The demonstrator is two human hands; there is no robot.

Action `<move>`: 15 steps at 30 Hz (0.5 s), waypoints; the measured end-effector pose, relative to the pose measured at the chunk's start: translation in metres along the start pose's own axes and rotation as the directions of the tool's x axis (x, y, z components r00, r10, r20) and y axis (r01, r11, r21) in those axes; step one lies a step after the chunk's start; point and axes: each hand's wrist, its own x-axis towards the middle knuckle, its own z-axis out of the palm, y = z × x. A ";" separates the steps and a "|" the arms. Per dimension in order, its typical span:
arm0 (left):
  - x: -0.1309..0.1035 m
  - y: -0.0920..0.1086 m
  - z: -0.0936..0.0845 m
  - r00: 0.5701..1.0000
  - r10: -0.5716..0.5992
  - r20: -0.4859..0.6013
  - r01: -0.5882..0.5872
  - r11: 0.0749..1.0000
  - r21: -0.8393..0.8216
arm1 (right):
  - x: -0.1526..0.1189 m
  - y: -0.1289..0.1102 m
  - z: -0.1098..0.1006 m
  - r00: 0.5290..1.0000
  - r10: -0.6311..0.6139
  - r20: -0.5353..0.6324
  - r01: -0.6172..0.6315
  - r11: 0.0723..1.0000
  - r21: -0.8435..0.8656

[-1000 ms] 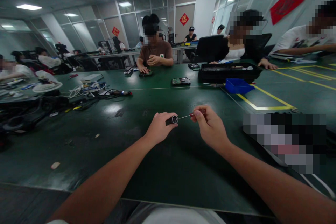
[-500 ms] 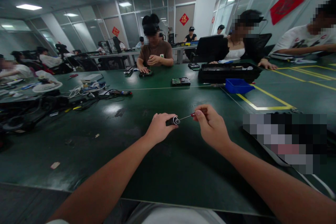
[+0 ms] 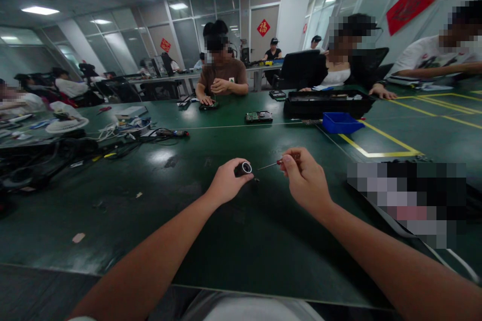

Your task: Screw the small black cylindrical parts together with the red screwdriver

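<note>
In the left hand (image 3: 229,181) lies a black cylinder (image 3: 243,169).

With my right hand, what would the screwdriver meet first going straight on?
Probably the black cylindrical part with a light rim, in the left hand. The red-handled metal screwdriver in the right hand points toward its lower rim, near the thumb; depth is unclear, so it might miss.
</note>
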 end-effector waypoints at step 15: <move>-0.007 0.016 0.002 0.993 -0.023 0.114 0.004 0.986 0.164 | -0.001 0.002 0.001 0.995 -0.034 -0.097 0.035 0.999 0.011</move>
